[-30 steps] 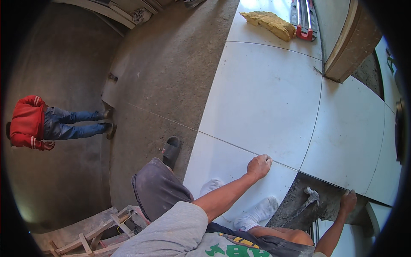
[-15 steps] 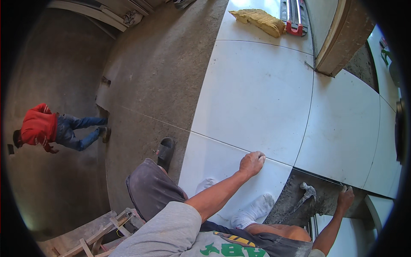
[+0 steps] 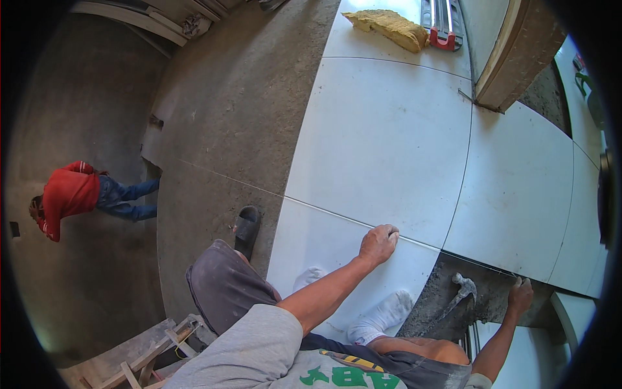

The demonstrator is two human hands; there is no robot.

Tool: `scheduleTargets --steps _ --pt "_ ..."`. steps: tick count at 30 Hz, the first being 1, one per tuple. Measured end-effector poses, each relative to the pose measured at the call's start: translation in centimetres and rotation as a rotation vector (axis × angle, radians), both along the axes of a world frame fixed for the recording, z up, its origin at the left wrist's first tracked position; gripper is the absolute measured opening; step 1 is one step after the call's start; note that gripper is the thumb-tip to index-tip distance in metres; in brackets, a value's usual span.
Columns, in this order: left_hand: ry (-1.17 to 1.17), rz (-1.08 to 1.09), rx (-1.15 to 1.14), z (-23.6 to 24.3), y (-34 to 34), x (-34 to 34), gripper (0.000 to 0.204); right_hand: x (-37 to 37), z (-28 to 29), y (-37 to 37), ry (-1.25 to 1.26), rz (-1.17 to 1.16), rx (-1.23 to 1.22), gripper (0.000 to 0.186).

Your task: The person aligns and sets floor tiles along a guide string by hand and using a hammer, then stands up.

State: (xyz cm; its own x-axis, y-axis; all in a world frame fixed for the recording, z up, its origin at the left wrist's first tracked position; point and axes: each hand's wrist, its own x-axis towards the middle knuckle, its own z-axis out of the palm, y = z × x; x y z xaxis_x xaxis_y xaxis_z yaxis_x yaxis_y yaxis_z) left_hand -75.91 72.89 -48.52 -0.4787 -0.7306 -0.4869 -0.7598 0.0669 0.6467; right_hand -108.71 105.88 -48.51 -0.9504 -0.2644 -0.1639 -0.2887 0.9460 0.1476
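Observation:
My left hand (image 3: 380, 244) rests with curled fingers on the seam between the near white floor tile (image 3: 295, 236) and the large white tile (image 3: 389, 139) beyond it. A thin pale line shows along that seam; whether it is a string or the tile edge I cannot make out. Over to the right, my right hand (image 3: 520, 297) pinches at the near edge of another white tile (image 3: 518, 194), its fingers closed. What either hand holds is too small to tell. Between my hands, a claw hammer (image 3: 463, 292) coated in dried grey mortar lies on rough grey bedding (image 3: 489, 275).
A tile cutter (image 3: 444, 32) and a yellow foam piece (image 3: 389, 29) lie on the far tiles beside a wooden door post (image 3: 518, 58). A dark slipper (image 3: 247, 230) sits on bare concrete. Lower left are wooden planks (image 3: 126, 369). A person in red (image 3: 71, 191) stands far left.
The person in red has turned and raised an arm toward the head. My hands stay at nearly the same places on the tile edges, while the view shifts slightly.

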Motion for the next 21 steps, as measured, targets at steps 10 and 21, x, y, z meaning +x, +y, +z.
scheduleTargets --steps 10,21 --pt "0.054 -0.008 -0.08 0.0 0.1 -0.3 0.022 0.4 0.7 -0.3 0.001 0.008 -0.022 0.028" --pt "0.021 -0.032 -0.12 0.4 -0.2 0.3 0.023 0.1 -0.4 -0.3 -0.005 0.005 -0.061 0.028"
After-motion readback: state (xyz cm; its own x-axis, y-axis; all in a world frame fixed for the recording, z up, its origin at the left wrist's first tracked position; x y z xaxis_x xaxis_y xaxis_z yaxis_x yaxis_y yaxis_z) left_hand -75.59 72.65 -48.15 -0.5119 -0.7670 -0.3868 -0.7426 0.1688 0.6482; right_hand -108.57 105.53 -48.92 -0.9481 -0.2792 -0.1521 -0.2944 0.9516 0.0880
